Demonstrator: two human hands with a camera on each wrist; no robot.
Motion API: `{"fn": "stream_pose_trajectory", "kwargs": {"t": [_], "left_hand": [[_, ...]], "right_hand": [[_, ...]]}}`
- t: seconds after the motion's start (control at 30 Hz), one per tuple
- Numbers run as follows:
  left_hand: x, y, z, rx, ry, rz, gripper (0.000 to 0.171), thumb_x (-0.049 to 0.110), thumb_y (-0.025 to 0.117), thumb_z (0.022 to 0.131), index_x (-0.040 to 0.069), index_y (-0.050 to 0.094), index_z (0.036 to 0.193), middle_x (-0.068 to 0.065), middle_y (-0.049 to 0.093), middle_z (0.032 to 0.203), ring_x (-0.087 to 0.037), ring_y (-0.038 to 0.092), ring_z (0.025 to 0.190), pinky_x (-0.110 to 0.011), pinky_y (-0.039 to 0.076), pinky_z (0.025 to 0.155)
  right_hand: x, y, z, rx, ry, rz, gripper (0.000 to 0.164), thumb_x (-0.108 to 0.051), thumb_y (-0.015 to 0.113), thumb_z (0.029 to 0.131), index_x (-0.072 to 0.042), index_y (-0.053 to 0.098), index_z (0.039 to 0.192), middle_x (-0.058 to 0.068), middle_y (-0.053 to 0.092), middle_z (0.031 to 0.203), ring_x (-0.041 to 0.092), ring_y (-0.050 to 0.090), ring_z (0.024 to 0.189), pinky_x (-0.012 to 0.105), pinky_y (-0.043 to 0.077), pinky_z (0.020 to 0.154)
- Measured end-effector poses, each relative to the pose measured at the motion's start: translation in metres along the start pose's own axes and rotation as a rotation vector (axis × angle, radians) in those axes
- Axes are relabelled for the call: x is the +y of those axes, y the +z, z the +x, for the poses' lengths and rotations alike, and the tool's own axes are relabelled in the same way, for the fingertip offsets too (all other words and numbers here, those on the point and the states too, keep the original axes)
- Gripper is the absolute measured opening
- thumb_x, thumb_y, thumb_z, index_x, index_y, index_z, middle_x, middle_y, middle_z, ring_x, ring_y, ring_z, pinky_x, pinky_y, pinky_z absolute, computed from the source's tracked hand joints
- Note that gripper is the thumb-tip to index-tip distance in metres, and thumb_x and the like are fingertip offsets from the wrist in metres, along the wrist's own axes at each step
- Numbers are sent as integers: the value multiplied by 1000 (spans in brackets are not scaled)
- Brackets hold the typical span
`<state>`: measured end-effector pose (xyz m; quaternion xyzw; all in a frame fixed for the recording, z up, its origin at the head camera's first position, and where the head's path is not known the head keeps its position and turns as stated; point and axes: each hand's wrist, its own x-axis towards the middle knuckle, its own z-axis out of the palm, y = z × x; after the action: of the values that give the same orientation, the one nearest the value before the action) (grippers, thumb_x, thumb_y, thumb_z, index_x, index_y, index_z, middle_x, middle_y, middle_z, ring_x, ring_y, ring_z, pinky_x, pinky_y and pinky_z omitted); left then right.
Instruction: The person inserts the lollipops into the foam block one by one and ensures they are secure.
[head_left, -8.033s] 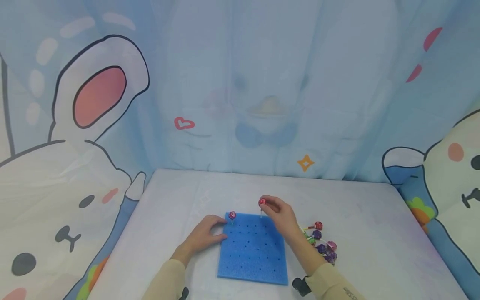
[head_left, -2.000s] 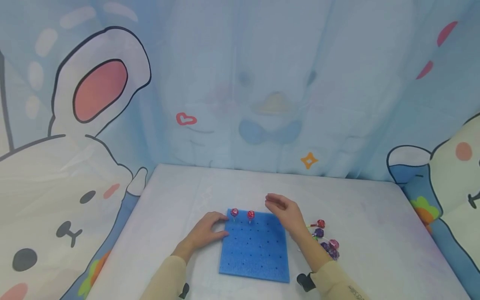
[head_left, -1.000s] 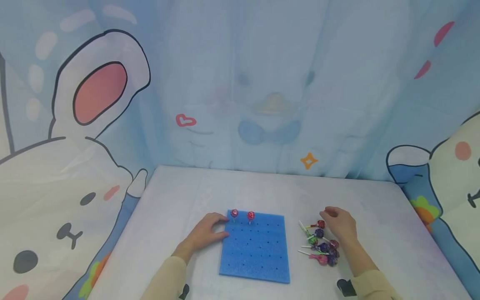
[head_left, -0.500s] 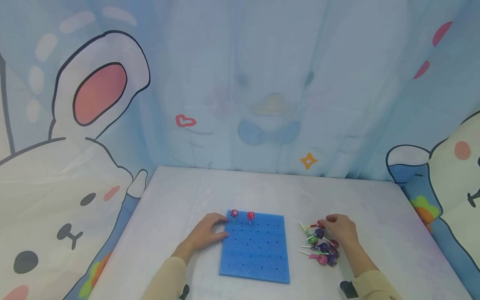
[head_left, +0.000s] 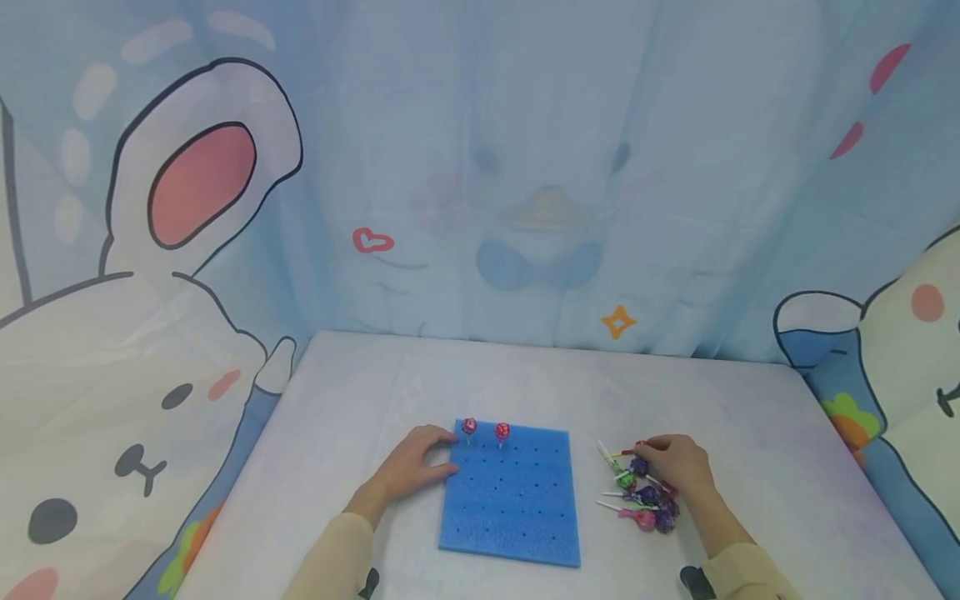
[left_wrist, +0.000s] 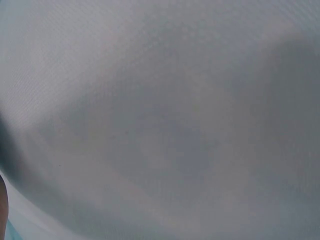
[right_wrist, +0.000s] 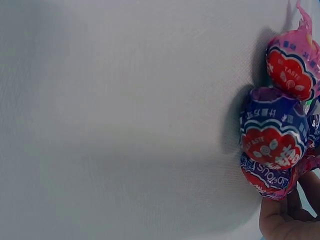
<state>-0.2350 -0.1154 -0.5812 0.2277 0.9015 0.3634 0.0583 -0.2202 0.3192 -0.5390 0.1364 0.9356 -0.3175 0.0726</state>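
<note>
A blue foam board (head_left: pixel 510 500) with rows of small holes lies on the table. Two lollipops stand upright in its back row: a pinkish-red one (head_left: pixel 469 426) at the corner and a red one (head_left: pixel 502 431) beside it. My left hand (head_left: pixel 411 462) rests at the board's left edge, thumb and fingers spread and touching it. To the board's right, my right hand (head_left: pixel 682 465) pinches the head of a red-wrapped lollipop (head_left: pixel 641 445) at the back of a loose pile; the fingers partly hide it. In the right wrist view, purple (right_wrist: pixel 274 127) and pink (right_wrist: pixel 295 65) lollipops lie near the fingers.
Several lollipops with green, purple and pink wrappers (head_left: pixel 643 520) lie heaped in front of my right hand, sticks toward the board. A white cloth (head_left: pixel 390 383) covers the table. Behind it hangs a blue curtain (head_left: pixel 675 208) with cartoon prints.
The second lollipop, earlier in my right hand, now stands in the board. My right hand has moved right to the pile and lowered onto the red lollipop. The left hand stays at the board.
</note>
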Motion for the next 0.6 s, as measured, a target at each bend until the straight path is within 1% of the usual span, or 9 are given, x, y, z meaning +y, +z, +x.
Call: {"fn": "stream_pose_trajectory", "kwargs": {"t": [0.1,0.2,0.27,0.3,0.37,0.43,0.53,0.6], "left_hand": [[0,0,0,-1,-1,6,46,41,69,90,20,59,130,4,57,131,-18,47,129,-43,39,109],[0,0,0,-4,-8,3,46,41,68,90,20,59,131,4,57,132,-18,47,130,-43,38,110],[0,0,0,-4,-8,-1,46,41,68,90,20,59,131,3,57,132,-19,46,130,-44,38,110],[1,0,0,-3,-7,-3,47,41,69,90,20,59,131,3,57,132,-19,46,130,-44,38,110],[0,0,0,-1,-3,-4,47,40,69,90,19,59,131,3,57,132,-19,47,130,-44,38,110],[0,0,0,0,-2,2,46,40,69,90,20,59,131,4,57,131,-19,47,130,-43,38,110],[-1,0,1,1,-2,6,46,40,69,90,20,59,131,5,57,131,-18,46,130,-42,38,110],[-1,1,1,1,-3,5,46,40,69,90,21,58,131,5,57,131,-17,46,130,-42,37,110]], "right_hand": [[1,1,0,12,-12,8,46,-27,61,95,12,60,119,31,62,112,35,59,90,35,54,68],[1,2,0,21,-3,36,46,-28,61,95,11,59,120,29,62,111,29,57,82,28,49,58],[-1,3,0,25,18,69,46,-28,61,95,9,58,123,28,61,113,27,56,81,26,48,55],[-2,3,0,32,25,80,47,-29,60,95,8,58,124,28,60,114,29,56,83,27,48,55],[-5,2,1,58,28,102,47,-29,60,96,7,57,126,29,59,116,34,57,89,35,53,63],[-8,2,2,82,29,134,46,-28,60,96,6,55,128,29,58,120,39,56,99,44,55,76],[-13,1,3,113,14,188,47,-26,60,97,6,52,131,28,57,122,43,52,111,56,47,93],[-16,1,4,117,16,236,48,-25,59,97,3,50,135,27,55,126,42,50,116,57,43,98]]}}
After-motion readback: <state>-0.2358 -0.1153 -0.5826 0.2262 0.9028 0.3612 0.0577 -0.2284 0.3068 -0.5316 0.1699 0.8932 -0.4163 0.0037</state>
